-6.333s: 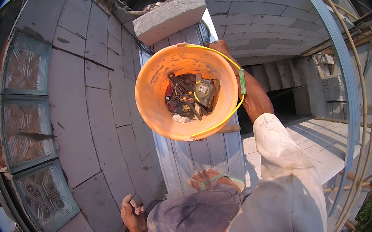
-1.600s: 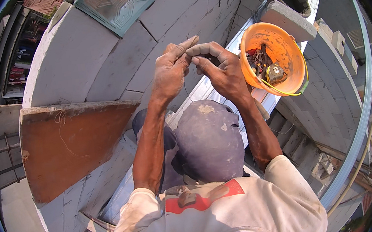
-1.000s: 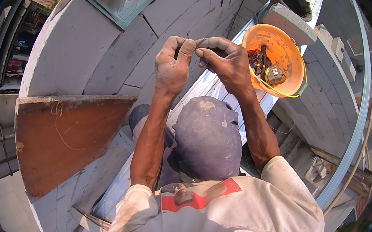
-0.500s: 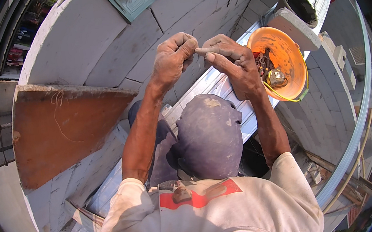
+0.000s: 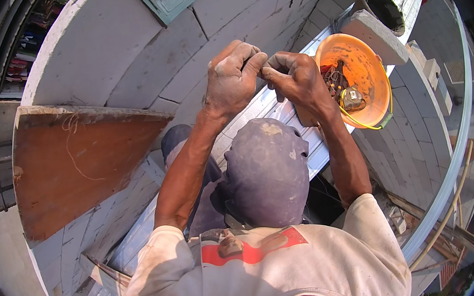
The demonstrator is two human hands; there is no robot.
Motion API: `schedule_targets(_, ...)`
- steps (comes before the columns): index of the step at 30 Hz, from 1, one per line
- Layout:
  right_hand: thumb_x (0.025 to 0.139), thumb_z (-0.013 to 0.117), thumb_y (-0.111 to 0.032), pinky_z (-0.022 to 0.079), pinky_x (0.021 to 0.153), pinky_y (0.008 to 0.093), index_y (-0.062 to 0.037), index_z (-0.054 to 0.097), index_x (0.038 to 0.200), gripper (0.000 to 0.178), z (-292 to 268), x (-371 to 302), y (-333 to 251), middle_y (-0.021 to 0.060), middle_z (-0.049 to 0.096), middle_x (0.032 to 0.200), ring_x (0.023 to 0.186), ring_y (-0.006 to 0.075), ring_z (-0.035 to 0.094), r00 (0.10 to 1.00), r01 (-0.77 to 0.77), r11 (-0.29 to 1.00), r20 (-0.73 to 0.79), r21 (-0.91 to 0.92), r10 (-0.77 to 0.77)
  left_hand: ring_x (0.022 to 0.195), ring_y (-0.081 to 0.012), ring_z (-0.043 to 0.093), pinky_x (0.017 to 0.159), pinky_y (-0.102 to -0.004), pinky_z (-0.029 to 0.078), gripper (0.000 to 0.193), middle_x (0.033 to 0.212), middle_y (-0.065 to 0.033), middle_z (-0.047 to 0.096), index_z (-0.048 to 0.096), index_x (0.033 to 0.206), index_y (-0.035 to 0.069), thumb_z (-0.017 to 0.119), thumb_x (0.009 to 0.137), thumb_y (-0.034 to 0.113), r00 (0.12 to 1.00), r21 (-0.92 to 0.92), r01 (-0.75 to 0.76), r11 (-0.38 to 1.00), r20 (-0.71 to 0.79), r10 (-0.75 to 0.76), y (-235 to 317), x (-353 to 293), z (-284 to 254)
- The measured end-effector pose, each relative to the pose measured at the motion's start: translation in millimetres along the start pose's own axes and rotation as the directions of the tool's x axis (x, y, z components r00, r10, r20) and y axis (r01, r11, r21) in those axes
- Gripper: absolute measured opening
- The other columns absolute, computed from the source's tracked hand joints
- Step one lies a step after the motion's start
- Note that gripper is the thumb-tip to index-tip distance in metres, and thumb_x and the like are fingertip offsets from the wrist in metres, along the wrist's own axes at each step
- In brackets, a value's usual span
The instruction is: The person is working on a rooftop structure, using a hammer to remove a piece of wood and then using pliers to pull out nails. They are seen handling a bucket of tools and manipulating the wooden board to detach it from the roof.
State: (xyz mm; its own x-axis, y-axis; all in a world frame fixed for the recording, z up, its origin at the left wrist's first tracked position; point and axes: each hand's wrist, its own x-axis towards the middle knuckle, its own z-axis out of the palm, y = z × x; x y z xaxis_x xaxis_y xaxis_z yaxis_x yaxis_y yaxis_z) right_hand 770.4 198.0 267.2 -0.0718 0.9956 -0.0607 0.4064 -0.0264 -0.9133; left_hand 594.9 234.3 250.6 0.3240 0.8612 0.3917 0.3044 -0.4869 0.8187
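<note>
My left hand [image 5: 231, 82] and my right hand [image 5: 297, 78] are raised in front of me, before the pale block wall [image 5: 180, 61]. Both are closed, thumbs pinched against curled fingers, and their fingertips nearly meet. Whatever lies between the fingertips is too small to make out. Grey dust coats the fingers. Just right of my right hand stands an orange bucket [image 5: 368, 57] with a yellow handle, holding a tape measure [image 5: 352, 98] and a tangle of dark and red things.
A metal plank [image 5: 267, 106] runs under my knees and the bucket. To the left, a brown board [image 5: 76, 172] juts from the wall with a thin string [image 5: 79, 157] hanging on it. Farther right are a loose block [image 5: 375, 36] and a dark bucket [image 5: 383, 8].
Both hands have shifted a little; the left moved right and down, the right curled its stretched fingers inward. The fingertips stay close together.
</note>
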Motion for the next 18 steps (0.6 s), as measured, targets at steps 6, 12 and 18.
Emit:
schedule_targets(6,0.088,0.072,-0.016,0.039,0.049,0.0229,0.0016,0.075,0.090,0.018,5.2,-1.1,21.9,0.0056,0.069,0.075,0.058,0.0081,0.059,0.951,-0.294,0.819,0.239,0.492,0.198,0.066,-0.0169,0.061,0.060,-0.0339,0.050,0.018,0.077,-0.0072,0.064,0.071,0.087,0.000,0.067,0.099,0.014,0.990,0.044,-0.108,0.993,-0.091,0.112,-14.0,-17.0,13.8)
schedule_targets(12,0.086,0.080,-0.010,0.037,0.051,0.0204,0.0028,0.072,0.105,0.025,32.9,-4.4,37.0,0.0041,0.069,0.082,0.062,0.0050,0.053,0.983,-0.163,0.572,0.082,0.804,0.165,0.060,-0.0105,0.055,0.052,-0.0262,0.043,0.024,0.072,-0.0031,0.061,0.068,0.090,-0.001,0.066,0.103,0.019,0.960,-0.262,0.138,0.955,-0.202,-0.194,-13.9,-21.7,23.6)
schedule_targets(18,0.087,0.080,-0.005,0.050,0.066,0.0213,0.0025,0.072,0.109,0.025,37.7,-9.1,16.0,0.0025,0.069,0.091,0.074,0.0077,0.061,0.982,0.088,0.729,-0.184,0.679,0.052,0.051,-0.0025,0.043,0.043,-0.0178,0.031,0.023,0.069,0.0027,0.054,0.067,0.094,0.001,0.068,0.103,0.022,0.819,-0.771,0.437,0.462,0.129,-0.559,-9.9,-17.8,13.3)
